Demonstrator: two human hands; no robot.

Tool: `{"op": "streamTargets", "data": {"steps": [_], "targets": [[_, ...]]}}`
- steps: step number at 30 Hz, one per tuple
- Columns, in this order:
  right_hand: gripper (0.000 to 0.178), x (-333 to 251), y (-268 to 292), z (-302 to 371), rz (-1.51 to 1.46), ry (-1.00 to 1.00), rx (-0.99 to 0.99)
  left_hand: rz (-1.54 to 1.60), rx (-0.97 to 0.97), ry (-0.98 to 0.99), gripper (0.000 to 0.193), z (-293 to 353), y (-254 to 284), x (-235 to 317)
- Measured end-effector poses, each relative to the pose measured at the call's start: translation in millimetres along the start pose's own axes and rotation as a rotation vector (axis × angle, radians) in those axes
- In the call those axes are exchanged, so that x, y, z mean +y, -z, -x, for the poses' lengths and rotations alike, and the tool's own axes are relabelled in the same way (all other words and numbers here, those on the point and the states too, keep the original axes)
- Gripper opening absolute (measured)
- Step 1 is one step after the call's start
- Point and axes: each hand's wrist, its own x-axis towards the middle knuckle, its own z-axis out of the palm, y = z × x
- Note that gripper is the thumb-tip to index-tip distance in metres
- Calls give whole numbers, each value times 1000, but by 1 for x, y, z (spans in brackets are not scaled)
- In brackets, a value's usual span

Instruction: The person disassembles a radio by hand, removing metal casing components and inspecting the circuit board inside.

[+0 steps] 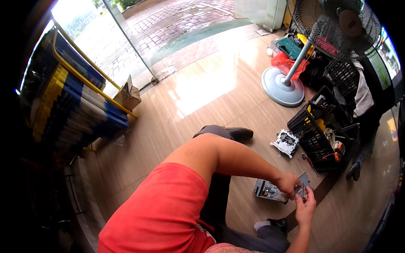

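Note:
A grey metal device (266, 190) with exposed parts lies on the floor at the lower right. My left hand (288, 184) reaches over it from the left, fingers closed together near its right part. What those fingers hold, if anything, is too small to make out. My right hand (306, 206) comes up from the lower edge, close beside the left. Between its thumb and fingers is a thin dark rod (303, 189), upright in the picture; its exact kind cannot be told. Past the device sits a white and black square part (286, 143), with a red-handled screwdriver (310, 163) near it.
Black crates (310, 139) of tools stand right of the device. Behind them are a standing fan with a round grey base (282, 86) and a red plastic bag (283, 63). On the left are a yellow-framed rack (90, 95) and a cardboard box (128, 96). A glass door opens onto paving.

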Motion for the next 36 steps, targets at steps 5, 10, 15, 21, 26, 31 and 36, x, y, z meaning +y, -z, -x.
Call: {"op": "streamTargets", "data": {"steps": [5,10,15,21,26,31,36], "targets": [[47,0,0,0,64,28,30,22,-38,-20,65,0,1,-1],[47,-4,2,0,81,-43,39,61,-64,-101,80,1,-1,-2],[47,-7,0,1,77,12,41,100,-83,-89,79,0,-2,-3],[46,-9,0,1,71,-5,4,129,-44,-18,69,0,-2,-1],[46,-6,1,0,74,8,11,81,-4,-17,65,-1,-4,-4],[48,-2,1,0,28,6,3,49,26,-38,65,0,-4,-5],[49,2,0,0,-27,-4,-13,23,19,-42,64,-1,-5,-7]]}}
